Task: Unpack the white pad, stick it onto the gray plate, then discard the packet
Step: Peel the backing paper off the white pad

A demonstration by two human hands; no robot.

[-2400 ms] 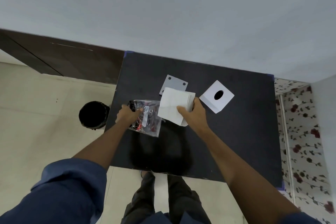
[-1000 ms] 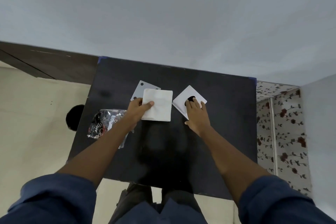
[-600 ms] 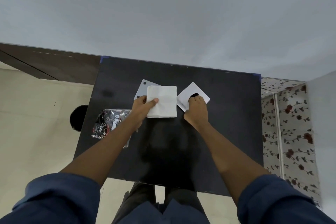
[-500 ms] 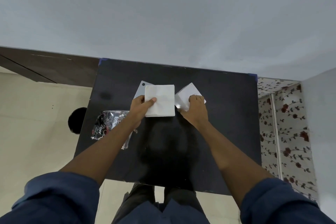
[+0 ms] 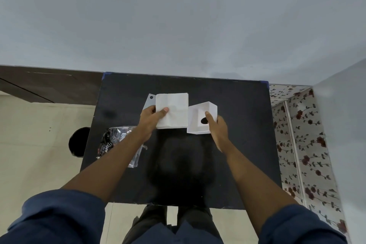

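White pad (image 5: 174, 110) lies on the black table (image 5: 237, 144), over the gray plate (image 5: 149, 101). Nearest, the packet (image 5: 114, 140) lies under the left forearm. The left hand (image 5: 151, 117) pinches the pad's left edge. The right hand (image 5: 216, 125) grips a white box (image 5: 201, 119), tilted, just beside the pad.

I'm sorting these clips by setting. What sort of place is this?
Probably a room in a home: a small black table against a plain wall, tiled floor, and floral-patterned covering at the right.
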